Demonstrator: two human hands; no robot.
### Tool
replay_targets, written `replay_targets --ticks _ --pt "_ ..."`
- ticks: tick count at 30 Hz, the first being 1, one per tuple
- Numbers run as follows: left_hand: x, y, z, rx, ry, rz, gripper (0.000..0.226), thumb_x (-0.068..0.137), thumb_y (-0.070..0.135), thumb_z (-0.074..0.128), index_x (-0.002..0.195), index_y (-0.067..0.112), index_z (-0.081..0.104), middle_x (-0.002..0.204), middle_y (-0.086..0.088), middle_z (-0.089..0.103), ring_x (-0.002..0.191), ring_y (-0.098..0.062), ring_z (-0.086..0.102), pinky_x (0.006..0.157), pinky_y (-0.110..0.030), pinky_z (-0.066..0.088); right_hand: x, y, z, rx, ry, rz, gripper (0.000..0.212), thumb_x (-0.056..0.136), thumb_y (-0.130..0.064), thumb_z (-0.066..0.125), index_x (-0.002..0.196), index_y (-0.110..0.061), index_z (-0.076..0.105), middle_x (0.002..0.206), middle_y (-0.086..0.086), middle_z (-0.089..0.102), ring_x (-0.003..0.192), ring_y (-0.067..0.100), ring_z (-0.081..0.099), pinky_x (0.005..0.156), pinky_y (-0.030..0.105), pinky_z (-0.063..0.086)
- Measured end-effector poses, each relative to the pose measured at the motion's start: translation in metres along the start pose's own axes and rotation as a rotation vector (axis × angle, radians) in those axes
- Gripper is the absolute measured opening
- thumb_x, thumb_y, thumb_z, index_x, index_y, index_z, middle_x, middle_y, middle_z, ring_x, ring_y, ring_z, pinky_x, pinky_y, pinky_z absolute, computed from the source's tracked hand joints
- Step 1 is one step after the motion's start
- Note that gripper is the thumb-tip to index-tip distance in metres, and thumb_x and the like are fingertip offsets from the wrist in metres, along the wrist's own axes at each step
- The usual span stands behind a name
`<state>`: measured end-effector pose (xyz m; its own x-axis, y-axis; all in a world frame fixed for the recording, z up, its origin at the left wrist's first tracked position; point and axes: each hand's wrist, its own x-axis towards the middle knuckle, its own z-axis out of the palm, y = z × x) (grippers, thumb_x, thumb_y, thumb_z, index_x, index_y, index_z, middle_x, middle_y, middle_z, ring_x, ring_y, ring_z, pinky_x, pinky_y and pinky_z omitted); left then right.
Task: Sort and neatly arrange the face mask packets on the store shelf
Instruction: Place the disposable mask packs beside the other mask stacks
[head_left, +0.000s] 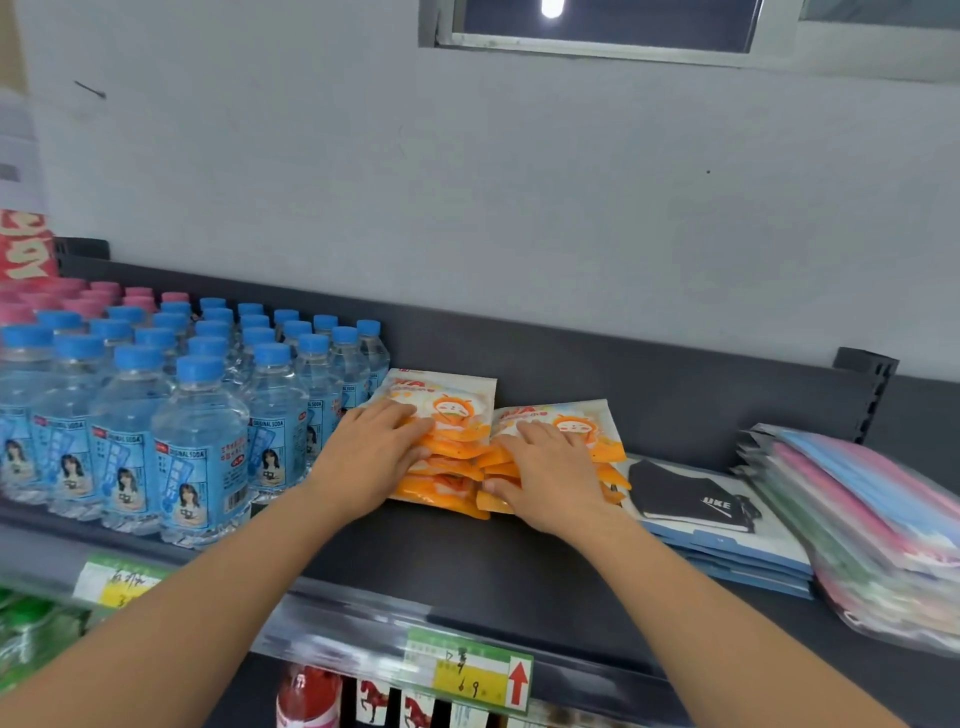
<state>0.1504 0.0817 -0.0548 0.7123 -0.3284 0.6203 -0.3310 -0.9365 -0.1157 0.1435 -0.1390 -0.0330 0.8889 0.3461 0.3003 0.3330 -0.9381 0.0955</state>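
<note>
Head view, down onto the dark shelf (467, 566): rests left hand (371, 457) on one stack of orange mask packets (452, 400) and right hand (550, 478) on the neighbouring stack (589, 423), fingers (410, 418) nearly straight, pressing flat. Side by side and touching, between water bottles (202, 447) and black mask packets (691, 499).

You're standing in a shop. The dark metal shelf (467, 561) before you carries a clear price rail (353, 631) along its front edge, holding a green-and-yellow price tag (470, 670) with handwritten figures and a red arrow, and a second tag (122, 582) toward the left end. Identical blue-capped soda water bottles (202, 447) stand in tight rows on the left half. Stacks of packaged masks (872, 509) lie toward the right end, and more goods (306, 696) show on the level below.
</note>
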Motion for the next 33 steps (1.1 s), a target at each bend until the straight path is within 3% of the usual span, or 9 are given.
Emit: replay_targets --ticks 2,5,7,10,13,19,24,29,33 --pt "0.001 -0.001 0.000 -0.048 -0.047 -0.019 0.051 0.096 0.050 0.038 0.133 0.021 0.057 0.133 -0.007 0.057 0.126 -0.028 0.050 0.101 -0.045 0.040 0.001 0.000 0.000 -0.004 -0.003 0.005 0.060 0.092 -0.059 0.048 0.144 -0.030 0.041 0.153 0.001 0.037 0.143 0.023 0.030 0.115 0.043 0.023" --pt "-0.004 -0.007 0.000 -0.059 -0.103 -0.037 0.084 0.081 0.076 0.014 0.147 0.029 0.036 0.151 0.000 0.038 0.142 -0.021 0.029 0.115 -0.045 0.019 0.003 0.001 -0.005 0.000 -0.039 0.010 0.066 0.089 -0.061 0.051 0.146 -0.030 0.038 0.156 0.002 0.033 0.145 0.024 0.026 0.116 0.044 0.020" --pt "-0.007 -0.011 0.001 -0.056 -0.167 -0.052 0.102 0.068 0.090 0.018 0.153 0.032 0.017 0.159 0.002 0.020 0.148 -0.018 0.010 0.119 -0.048 0.001 0.004 0.002 -0.009 -0.006 -0.084 0.017 0.078 0.084 -0.065 0.057 0.149 -0.030 0.033 0.159 0.003 0.027 0.148 0.026 0.020 0.117 0.047 0.017" --pt "-0.011 -0.012 0.004 -0.012 -0.239 -0.081 0.112 0.067 0.085 0.046 0.153 0.032 -0.003 0.162 0.000 0.004 0.149 -0.018 -0.006 0.118 -0.051 -0.010 0.006 0.004 -0.013 -0.083 -0.182 0.035 0.100 0.072 -0.066 0.069 0.152 -0.029 0.022 0.163 0.007 0.015 0.150 0.029 0.009 0.118 0.053 0.011" --pt "-0.007 -0.008 0.004 0.034 -0.258 -0.097 0.111 0.073 0.073 0.058 0.153 0.031 -0.007 0.162 0.000 0.001 0.149 -0.019 -0.008 0.119 -0.051 -0.007 0.006 0.007 -0.010 -0.187 -0.209 0.040 0.107 0.069 -0.061 0.075 0.153 -0.026 0.018 0.162 0.011 0.013 0.150 0.032 0.008 0.117 0.054 0.015" --pt "-0.003 -0.007 0.001 0.137 -0.265 -0.077 0.101 0.080 0.068 0.054 0.153 0.031 -0.005 0.162 -0.003 0.003 0.149 -0.022 -0.005 0.119 -0.051 -0.002 0.004 0.006 0.000 -0.163 -0.131 0.087 0.101 0.076 -0.056 0.073 0.154 -0.027 0.015 0.163 0.010 0.011 0.151 0.032 0.007 0.118 0.052 0.014" --pt "-0.008 -0.011 -0.002 0.088 -0.259 -0.070 0.105 0.079 0.065 0.059 0.153 0.031 -0.006 0.162 -0.003 0.002 0.149 -0.021 -0.005 0.119 -0.051 -0.003 0.000 0.011 -0.011 -0.157 -0.177 0.114 0.109 0.072 -0.060 0.073 0.155 -0.026 0.011 0.164 0.010 0.006 0.151 0.031 0.002 0.119 0.052 0.009" --pt "-0.008 -0.011 -0.003 0.078 -0.293 -0.065 0.091 0.086 0.056 0.057 0.153 0.033 0.000 0.162 -0.004 0.004 0.149 -0.022 0.002 0.119 -0.049 0.004 -0.003 0.014 -0.015 -0.175 -0.188 0.148 0.097 0.079 -0.051 0.073 0.154 -0.026 0.017 0.159 0.011 0.020 0.148 0.032 0.016 0.116 0.049 0.020" --pt "-0.008 -0.010 -0.004 0.059 -0.315 -0.069 0.091 0.087 0.056 0.057 0.153 0.033 0.000 0.162 -0.005 0.003 0.149 -0.023 0.003 0.119 -0.051 0.002 -0.008 0.015 -0.013 -0.116 -0.160 0.151 0.098 0.080 -0.049 0.073 0.155 -0.025 0.014 0.160 0.011 0.018 0.148 0.031 0.015 0.117 0.048 0.019"
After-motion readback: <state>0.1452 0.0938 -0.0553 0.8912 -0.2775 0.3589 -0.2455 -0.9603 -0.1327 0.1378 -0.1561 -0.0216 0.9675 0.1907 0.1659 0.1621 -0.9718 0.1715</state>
